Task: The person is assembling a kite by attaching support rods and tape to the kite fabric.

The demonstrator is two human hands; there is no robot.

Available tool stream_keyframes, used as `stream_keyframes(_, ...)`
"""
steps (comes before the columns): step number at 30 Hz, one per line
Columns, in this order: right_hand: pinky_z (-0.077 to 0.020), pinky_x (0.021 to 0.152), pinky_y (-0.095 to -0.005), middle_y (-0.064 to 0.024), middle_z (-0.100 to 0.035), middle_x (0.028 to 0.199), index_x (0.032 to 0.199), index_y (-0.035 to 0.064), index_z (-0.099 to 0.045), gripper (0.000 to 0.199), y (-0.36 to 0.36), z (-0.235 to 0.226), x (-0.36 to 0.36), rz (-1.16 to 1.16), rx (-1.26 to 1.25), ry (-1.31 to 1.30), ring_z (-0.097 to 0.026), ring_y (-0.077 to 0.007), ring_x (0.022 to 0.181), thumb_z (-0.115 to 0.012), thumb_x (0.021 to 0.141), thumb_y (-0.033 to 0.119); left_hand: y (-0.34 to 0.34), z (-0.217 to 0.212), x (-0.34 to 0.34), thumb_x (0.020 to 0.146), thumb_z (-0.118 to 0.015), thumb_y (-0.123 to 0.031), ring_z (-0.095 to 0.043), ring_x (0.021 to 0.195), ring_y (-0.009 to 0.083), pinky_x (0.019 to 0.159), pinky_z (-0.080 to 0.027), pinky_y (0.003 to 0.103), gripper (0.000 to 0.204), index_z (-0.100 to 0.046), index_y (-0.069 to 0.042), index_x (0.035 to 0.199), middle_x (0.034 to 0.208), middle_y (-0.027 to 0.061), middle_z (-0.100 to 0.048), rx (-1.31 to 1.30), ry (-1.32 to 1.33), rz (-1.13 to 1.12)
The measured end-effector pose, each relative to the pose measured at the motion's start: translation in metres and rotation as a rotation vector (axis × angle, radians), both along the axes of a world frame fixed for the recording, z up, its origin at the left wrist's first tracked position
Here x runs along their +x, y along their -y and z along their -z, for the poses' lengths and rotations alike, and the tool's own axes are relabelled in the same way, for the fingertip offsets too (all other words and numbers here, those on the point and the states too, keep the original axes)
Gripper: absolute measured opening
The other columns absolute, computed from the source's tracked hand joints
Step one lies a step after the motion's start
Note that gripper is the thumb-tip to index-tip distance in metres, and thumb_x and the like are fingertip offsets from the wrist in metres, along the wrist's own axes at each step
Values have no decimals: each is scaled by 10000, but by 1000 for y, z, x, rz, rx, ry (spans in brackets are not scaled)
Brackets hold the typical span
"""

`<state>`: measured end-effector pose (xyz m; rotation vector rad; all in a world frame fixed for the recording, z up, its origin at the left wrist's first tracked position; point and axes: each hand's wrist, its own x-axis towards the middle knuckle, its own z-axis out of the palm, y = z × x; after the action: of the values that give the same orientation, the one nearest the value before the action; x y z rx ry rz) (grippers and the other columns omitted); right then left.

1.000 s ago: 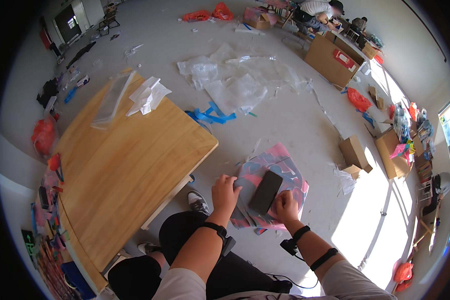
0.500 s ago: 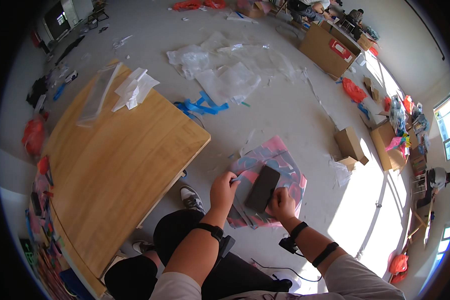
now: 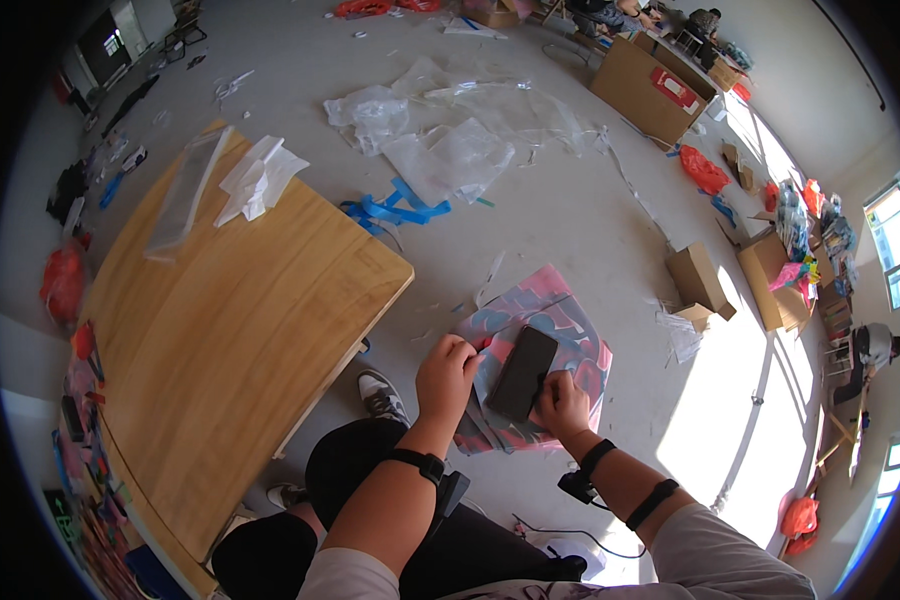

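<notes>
Both hands work in front of the lap, the left hand (image 3: 448,374) pinching the edge of a pink-and-blue patterned bag (image 3: 560,330) while the right hand (image 3: 562,405) grips a flat black case (image 3: 521,373) against it, seemingly to steady both.
</notes>
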<state>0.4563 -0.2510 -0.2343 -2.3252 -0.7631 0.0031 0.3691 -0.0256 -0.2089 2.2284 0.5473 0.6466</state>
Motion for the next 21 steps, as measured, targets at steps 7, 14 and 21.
stream_keyframes(7,-515,567,-434,-110,-653,717,974,112,-553,115,0,2,0,6,-1,2,-658,-330,627,-624,884,116,-1,-8,3,815,-781,-122,-635,864,276,731,-511,387,141,-732,-104,945,940,41,-630,137,101,61)
stream_keyframes(14,-520,585,-444,-115,-665,743,977,117,-554,111,0,1,0,12,-15,-13,-662,-340,644,-619,888,121,6,-10,4,823,-762,-106,-599,794,293,738,-493,416,150,-767,-104,973,929,42,-667,201,183,112)
stream_keyframes(21,-524,591,-441,-120,-666,748,977,112,-553,114,-1,-3,-1,11,-20,-11,-665,-341,649,-619,884,119,10,5,4,843,-769,-87,-631,726,297,668,-501,381,88,-733,-36,905,777,116,-661,-130,182,16)
